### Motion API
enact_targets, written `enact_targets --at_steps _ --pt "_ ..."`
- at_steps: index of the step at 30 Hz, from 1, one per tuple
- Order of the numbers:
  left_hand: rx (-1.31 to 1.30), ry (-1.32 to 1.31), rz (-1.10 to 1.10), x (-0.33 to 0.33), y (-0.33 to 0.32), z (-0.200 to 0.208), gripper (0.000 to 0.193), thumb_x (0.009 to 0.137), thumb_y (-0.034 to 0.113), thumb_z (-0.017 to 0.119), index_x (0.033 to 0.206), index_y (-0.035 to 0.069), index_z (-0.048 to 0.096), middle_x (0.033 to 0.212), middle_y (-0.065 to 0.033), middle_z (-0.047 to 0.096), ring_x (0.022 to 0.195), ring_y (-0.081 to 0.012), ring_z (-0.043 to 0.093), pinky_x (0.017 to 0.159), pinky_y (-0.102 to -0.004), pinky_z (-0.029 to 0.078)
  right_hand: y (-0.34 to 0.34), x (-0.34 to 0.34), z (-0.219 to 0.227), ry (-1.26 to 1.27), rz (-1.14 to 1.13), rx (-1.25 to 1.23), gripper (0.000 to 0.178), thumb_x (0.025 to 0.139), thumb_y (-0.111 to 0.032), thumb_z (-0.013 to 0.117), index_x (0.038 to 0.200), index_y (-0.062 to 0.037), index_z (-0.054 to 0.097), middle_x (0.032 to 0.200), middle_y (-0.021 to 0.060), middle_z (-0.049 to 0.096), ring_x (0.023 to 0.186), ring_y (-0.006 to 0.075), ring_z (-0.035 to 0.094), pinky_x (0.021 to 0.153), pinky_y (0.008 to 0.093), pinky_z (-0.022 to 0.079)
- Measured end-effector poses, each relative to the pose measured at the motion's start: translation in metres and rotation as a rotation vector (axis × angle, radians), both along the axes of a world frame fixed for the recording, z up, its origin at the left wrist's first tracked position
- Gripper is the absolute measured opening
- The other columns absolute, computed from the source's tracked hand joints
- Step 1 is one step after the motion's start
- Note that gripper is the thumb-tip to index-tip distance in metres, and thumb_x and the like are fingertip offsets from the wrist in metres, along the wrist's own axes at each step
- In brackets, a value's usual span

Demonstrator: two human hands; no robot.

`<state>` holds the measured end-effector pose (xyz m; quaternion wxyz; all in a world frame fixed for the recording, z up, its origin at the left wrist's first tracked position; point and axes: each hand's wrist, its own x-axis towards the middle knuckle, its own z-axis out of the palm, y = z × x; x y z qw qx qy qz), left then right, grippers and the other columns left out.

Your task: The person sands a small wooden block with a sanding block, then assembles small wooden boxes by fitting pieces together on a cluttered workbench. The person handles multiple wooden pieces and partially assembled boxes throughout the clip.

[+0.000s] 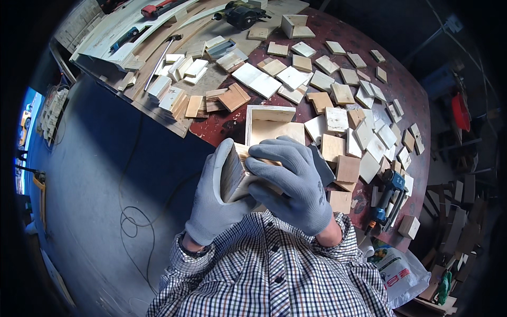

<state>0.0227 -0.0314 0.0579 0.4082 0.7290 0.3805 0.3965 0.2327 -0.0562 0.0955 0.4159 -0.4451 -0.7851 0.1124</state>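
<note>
Both my hands wear grey gloves and are closed around a block of plywood [236, 177] with layered edges, held up in front of my chest. My left hand [207, 195] grips it from the left side, thumb up along its face. Across its right and top sides lie the bent fingers of my right hand [296, 182], which hide much of it. Whether it is one piece or several stacked together, I cannot tell. Just beyond my hands, an open plywood frame [270, 113] with two raised walls rests at the table's near edge.
Many small wooden pieces [292, 78] cover the dark red table [354, 42]. A blue air nailer [390, 195] lies at the right. A hammer [161, 61] and a dark power tool [242, 16] lie farther back. A cable [127, 216] loops on the floor; a plastic bag [404, 272] sits lower right.
</note>
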Motion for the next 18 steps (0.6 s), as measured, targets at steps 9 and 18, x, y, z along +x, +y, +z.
enact_targets --at_steps 9,18 --pt "0.078 0.031 -0.015 0.0 0.001 0.002 0.118 0.071 0.022 0.098 0.164 0.0 0.03 0.135 -0.0193 0.054 0.121 -0.0326 0.061 0.1 -0.0447 0.054 0.001 -0.006 0.0 0.019 -0.011 0.139 0.038 0.079 -0.016 0.086 0.116 -0.0123 0.075 0.13 0.0075 0.07 0.127 0.0305 0.064 0.112 0.0529 0.045" --pt "0.15 0.143 0.04 0.0 -0.005 0.005 0.119 0.072 0.025 0.098 0.164 0.0 0.029 0.139 -0.0215 0.053 0.123 -0.0373 0.058 0.105 -0.0489 0.051 -0.001 -0.004 -0.01 0.079 -0.027 0.263 0.031 0.072 -0.016 0.091 0.102 -0.0143 0.081 0.117 0.0018 0.076 0.117 0.0265 0.07 0.113 0.057 0.047"
